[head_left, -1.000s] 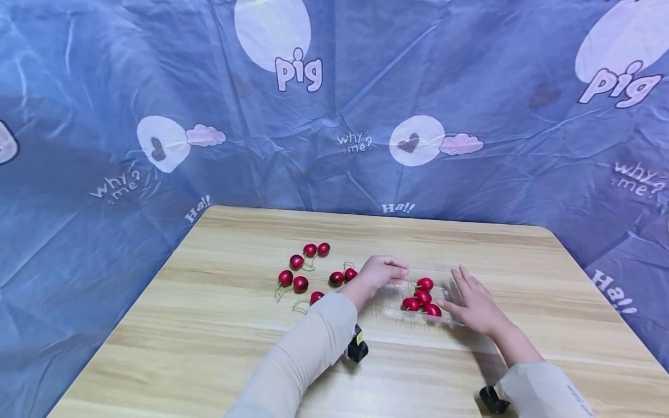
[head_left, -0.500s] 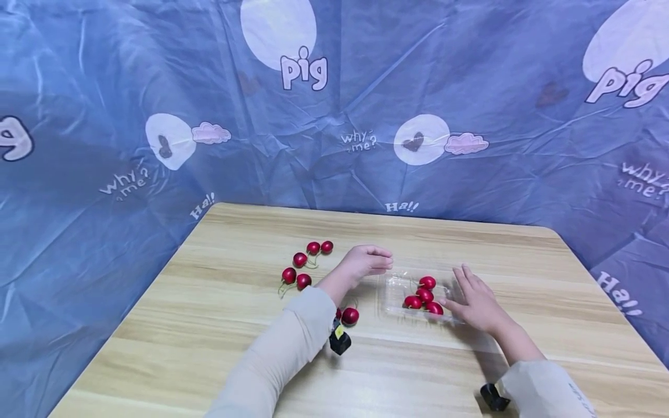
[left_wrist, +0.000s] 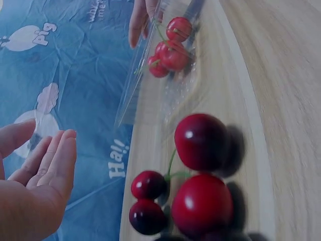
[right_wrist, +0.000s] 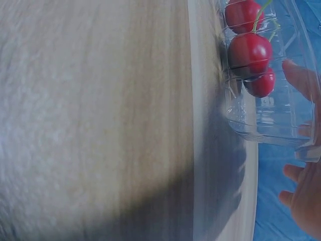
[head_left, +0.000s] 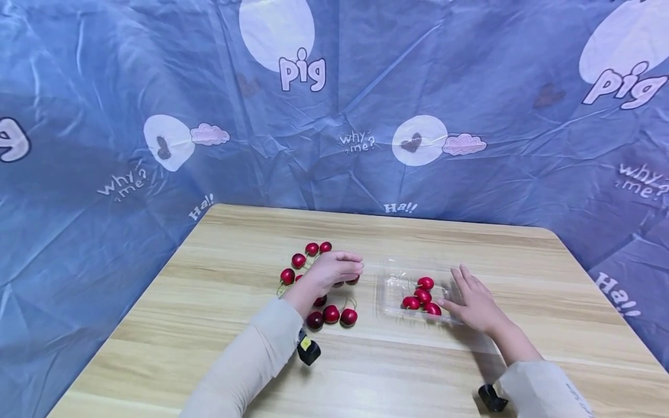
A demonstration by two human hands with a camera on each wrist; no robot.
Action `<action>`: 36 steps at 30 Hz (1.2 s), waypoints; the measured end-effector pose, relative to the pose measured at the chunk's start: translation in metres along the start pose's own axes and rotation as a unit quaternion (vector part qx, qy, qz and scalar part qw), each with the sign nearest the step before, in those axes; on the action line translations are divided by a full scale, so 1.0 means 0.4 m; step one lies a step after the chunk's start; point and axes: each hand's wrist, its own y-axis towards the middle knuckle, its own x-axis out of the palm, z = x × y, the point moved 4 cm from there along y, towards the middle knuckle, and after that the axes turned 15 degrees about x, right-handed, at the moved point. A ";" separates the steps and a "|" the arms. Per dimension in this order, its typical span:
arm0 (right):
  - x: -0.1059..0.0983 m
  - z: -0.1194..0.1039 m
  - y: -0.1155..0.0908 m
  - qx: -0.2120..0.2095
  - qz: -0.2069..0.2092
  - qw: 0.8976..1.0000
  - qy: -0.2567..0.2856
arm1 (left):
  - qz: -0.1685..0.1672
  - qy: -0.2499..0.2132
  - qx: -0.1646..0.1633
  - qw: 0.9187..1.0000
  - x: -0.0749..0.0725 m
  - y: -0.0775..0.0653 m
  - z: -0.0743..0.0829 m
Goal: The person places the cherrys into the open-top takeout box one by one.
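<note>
My left hand point(head_left: 333, 270) hovers over the loose red cherries point(head_left: 331, 314) on the left, its fingers extended. Nothing lies between thumb and fingers in the left wrist view, where the hand point(left_wrist: 42, 186) is beside two large dark cherries point(left_wrist: 201, 205) and two smaller ones. To the right stands a clear plastic box point(head_left: 385, 290) with several cherries point(head_left: 423, 297) in it, some with green stems. My right hand point(head_left: 473, 302) rests at the box's right end, fingers spread and fairly straight, thumb reaching over the near rim. The right wrist view shows the thumb point(right_wrist: 298, 78) through the clear wall.
More cherries point(head_left: 298, 260) with stems lie further back on the wooden table point(head_left: 209, 325), partly hidden by my left hand and sleeve. Black wrist cameras point(head_left: 308, 351) hang under both cuffs. A blue printed cloth point(head_left: 334, 174) hangs behind the table's far edge.
My left hand has moved left, away from the box to above the loose cherries. More cherries nearest me have come into view from behind the sleeve. My right hand stays at the box.
</note>
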 end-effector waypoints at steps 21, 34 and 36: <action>0.007 0.002 0.000 0.006 0.001 1.000 0.007 | 0.115 -0.001 -0.009 0.993 -0.196 -0.127 -0.028; 0.008 -0.005 0.000 0.005 0.000 1.000 0.006 | 0.182 0.025 -0.023 0.983 -0.297 -0.189 -0.037; 0.008 -0.007 -0.001 0.005 -0.001 1.000 0.004 | 0.197 0.029 -0.031 0.980 -0.312 -0.200 -0.042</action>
